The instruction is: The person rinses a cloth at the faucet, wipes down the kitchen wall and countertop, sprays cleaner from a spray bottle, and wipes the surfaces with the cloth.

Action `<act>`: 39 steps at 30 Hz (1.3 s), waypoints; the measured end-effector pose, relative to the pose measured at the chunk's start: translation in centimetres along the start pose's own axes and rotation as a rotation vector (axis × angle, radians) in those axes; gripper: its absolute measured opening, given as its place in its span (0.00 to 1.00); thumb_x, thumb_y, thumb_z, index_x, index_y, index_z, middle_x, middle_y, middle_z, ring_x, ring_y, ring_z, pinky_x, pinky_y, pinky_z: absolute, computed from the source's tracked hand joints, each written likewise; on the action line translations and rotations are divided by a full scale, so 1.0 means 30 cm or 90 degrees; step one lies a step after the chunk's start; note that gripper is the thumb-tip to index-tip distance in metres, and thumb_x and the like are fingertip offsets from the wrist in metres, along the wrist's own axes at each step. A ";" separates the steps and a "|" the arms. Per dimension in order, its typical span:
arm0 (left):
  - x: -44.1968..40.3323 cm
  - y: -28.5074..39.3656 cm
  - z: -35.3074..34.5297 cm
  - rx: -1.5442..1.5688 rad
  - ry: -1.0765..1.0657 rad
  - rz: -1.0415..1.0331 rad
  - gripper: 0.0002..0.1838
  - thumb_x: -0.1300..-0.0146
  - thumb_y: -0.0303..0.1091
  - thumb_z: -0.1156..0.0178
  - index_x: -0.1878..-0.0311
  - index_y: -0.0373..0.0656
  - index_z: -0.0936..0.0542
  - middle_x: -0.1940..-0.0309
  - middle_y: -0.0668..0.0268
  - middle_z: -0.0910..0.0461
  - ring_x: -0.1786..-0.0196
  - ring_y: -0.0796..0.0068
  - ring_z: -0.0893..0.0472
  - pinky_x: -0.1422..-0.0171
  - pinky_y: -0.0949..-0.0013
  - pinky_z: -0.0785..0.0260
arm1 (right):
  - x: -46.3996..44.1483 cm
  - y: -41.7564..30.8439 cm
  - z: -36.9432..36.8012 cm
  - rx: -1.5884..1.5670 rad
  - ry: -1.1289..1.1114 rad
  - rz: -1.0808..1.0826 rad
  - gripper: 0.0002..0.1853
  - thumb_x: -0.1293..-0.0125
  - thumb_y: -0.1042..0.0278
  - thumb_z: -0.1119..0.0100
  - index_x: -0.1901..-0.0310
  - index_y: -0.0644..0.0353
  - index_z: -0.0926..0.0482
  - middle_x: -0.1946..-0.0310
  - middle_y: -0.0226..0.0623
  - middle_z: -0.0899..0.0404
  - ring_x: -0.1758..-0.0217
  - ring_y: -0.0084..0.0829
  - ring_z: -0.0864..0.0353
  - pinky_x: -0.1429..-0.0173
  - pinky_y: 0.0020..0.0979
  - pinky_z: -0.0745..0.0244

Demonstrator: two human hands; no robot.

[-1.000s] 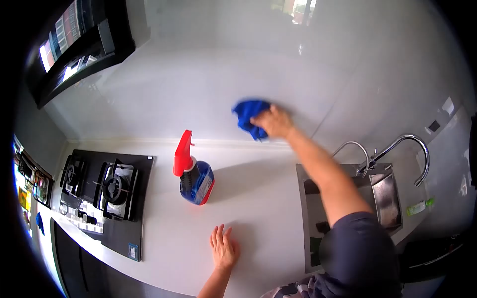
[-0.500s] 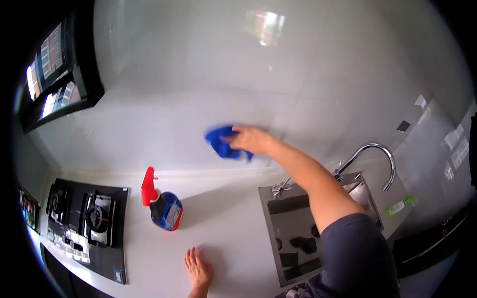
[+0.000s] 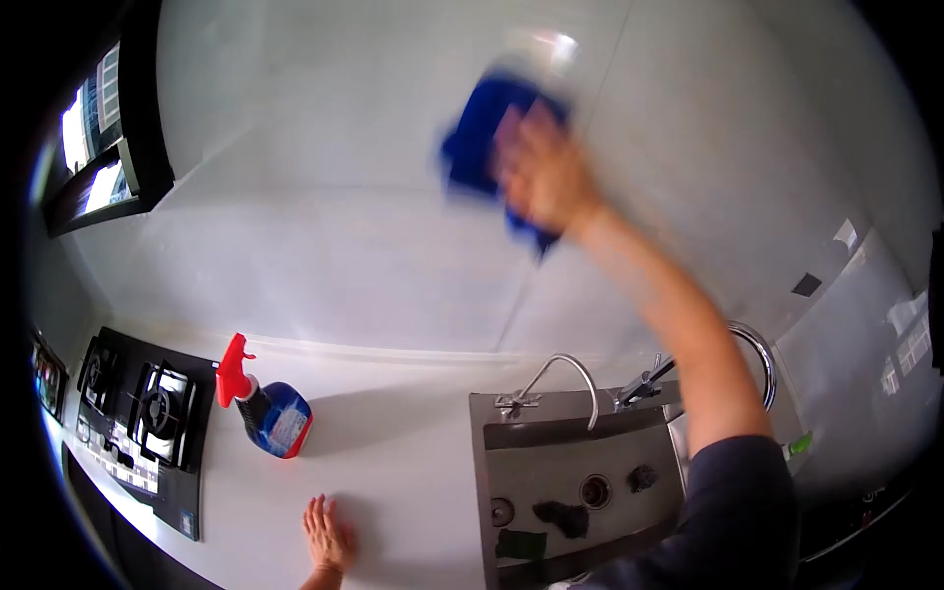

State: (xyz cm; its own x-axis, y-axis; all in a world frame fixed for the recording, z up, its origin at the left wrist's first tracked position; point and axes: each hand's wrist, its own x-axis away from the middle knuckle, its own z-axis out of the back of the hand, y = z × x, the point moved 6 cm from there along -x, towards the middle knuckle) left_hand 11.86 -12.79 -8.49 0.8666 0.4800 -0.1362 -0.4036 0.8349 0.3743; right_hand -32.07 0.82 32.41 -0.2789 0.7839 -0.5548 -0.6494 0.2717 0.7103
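High against the pale wall (image 3: 324,226), my right hand (image 3: 553,175) holds a blue cloth (image 3: 480,128) spread under its fingers; both are blurred by motion. My left hand (image 3: 326,536) rests on the white counter (image 3: 398,472), fingers stretched out and holding nothing. Beyond the left hand, towards the wall, stands a spray bottle (image 3: 281,421) with a red trigger head and blue liquid inside.
At the left is a black gas hob (image 3: 182,501) below a dark-framed window (image 3: 152,128). To the right, a steel sink (image 3: 480,462) with curved taps (image 3: 580,369) contains dark scrubbing pads (image 3: 562,518) and a green pad (image 3: 521,544). A green-capped bottle (image 3: 801,444) is partly behind my arm.
My right hand has swept the blue cloth up the wall and slightly right, and the cloth is more spread out. The view has shifted right; my left hand stays on the counter.
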 end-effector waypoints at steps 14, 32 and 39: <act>0.008 0.046 0.021 -0.042 0.018 -0.003 0.31 0.48 0.35 0.48 0.38 0.39 0.41 0.38 0.47 0.41 0.34 0.42 0.45 0.30 0.44 0.55 | -0.530 0.316 0.305 0.008 0.184 -0.122 0.23 0.37 0.56 0.52 0.43 0.56 0.27 0.33 0.45 0.41 0.29 0.43 0.47 0.29 0.48 0.52; 0.008 0.049 0.038 -0.036 -0.009 0.030 0.34 0.51 0.28 0.42 0.38 0.41 0.41 0.36 0.50 0.44 0.32 0.46 0.47 0.29 0.46 0.56 | -0.103 0.270 0.190 0.086 0.288 -0.427 0.29 0.46 0.44 0.44 0.48 0.57 0.27 0.41 0.46 0.36 0.33 0.48 0.43 0.38 0.62 0.47; 0.010 0.067 0.024 -0.069 0.001 0.047 0.36 0.53 0.28 0.43 0.38 0.41 0.41 0.36 0.50 0.44 0.32 0.46 0.47 0.30 0.46 0.55 | 0.184 0.391 0.102 -0.210 0.147 -0.234 0.13 0.36 0.61 0.47 0.52 0.54 0.25 0.44 0.41 0.30 0.39 0.42 0.34 0.38 0.44 0.37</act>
State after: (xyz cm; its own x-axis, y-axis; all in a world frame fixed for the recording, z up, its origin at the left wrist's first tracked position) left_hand 11.51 -11.16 -7.11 0.8328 0.5417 -0.1137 -0.4958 0.8214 0.2819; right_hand -39.06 10.05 39.02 -0.1159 0.5167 -0.8483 -0.9105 0.2859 0.2986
